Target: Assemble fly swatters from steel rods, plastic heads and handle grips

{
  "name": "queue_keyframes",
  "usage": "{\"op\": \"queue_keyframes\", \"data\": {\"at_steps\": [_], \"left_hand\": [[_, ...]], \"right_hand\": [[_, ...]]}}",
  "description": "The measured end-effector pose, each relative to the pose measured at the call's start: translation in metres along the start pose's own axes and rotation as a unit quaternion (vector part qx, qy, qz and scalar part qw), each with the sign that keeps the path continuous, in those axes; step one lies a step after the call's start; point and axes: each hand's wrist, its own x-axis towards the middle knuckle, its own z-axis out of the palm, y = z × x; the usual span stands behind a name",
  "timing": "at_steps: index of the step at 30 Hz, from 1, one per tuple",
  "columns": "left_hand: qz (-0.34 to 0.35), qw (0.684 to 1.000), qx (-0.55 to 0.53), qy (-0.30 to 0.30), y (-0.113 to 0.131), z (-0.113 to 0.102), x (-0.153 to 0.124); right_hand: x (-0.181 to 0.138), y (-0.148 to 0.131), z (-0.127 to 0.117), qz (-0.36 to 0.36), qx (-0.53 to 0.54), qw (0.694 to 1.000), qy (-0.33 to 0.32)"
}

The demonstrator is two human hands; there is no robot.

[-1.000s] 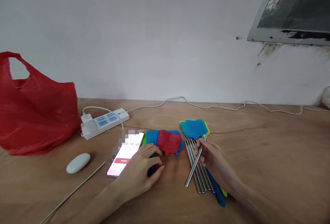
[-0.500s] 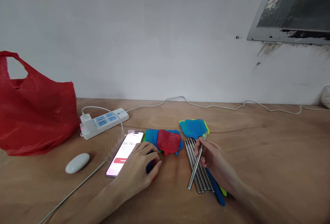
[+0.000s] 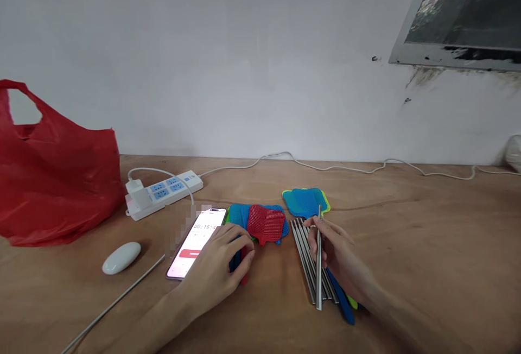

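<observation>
Between the thumb and fingers of my right hand [image 3: 328,242] is a slim metal rod [image 3: 319,283], pointing nearly straight away from me. Beneath it several similar metal rods [image 3: 303,259] lie side by side on the table. A blue and yellow-green pile of fly swatter heads [image 3: 305,202] is just beyond, and a dark blue handle [image 3: 342,299] sticks out near the rods. My left hand [image 3: 226,253] curls over blue and red handles beside a phone [image 3: 197,242], partly covering both. Next to its fingertips are a red mesh fly swatter head [image 3: 266,223] and blue ones [image 3: 239,216].
A red plastic bag [image 3: 61,180] stands at the left. In front of it are a white power strip [image 3: 165,195] and a white oval object [image 3: 121,258]. A pale cable [image 3: 345,168] runs along the wall, and another [image 3: 118,302] crosses the left front.
My right hand has turned the rod from a slant to nearly straight, its near end swinging right. The left hand has stayed almost still.
</observation>
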Motion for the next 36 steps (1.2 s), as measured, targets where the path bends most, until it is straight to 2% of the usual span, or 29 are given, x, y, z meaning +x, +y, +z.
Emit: {"op": "queue_keyframes", "data": {"at_steps": [6, 8, 12, 18, 24, 27, 29, 33, 36], "left_hand": [[-0.001, 1.000, 0.000, 0.001, 0.002, -0.002, 0.000], [0.001, 1.000, 0.000, 0.003, 0.002, -0.002, 0.000], [0.003, 1.000, -0.003, 0.002, 0.002, -0.002, 0.001], [0.003, 1.000, -0.004, 0.005, 0.004, -0.004, 0.001], [-0.002, 0.999, -0.040, 0.012, 0.005, -0.008, -0.003], [0.012, 0.999, -0.019, 0.023, 0.005, -0.008, -0.004], [0.027, 1.000, -0.006, -0.001, 0.006, -0.007, -0.005], [0.041, 0.995, 0.005, -0.094, 0.006, -0.001, -0.009], [0.030, 0.994, 0.033, -0.102, 0.004, 0.001, -0.010]], "right_hand": [[0.002, -0.001, -0.005, 0.031, -0.015, 0.997, -0.063], [0.004, -0.003, -0.007, 0.037, -0.014, 0.998, -0.049], [0.005, -0.006, -0.008, 0.014, 0.012, 0.999, 0.034], [0.003, -0.008, -0.007, -0.016, 0.048, 0.998, 0.040], [0.001, -0.005, -0.004, -0.018, -0.036, 0.999, -0.028], [0.000, -0.001, -0.003, -0.020, -0.072, 0.995, -0.064], [-0.001, 0.002, -0.001, -0.016, -0.090, 0.992, -0.087], [-0.001, 0.008, 0.002, -0.007, -0.106, 0.988, -0.114], [0.001, 0.012, 0.002, -0.021, -0.120, 0.986, -0.109]]}}
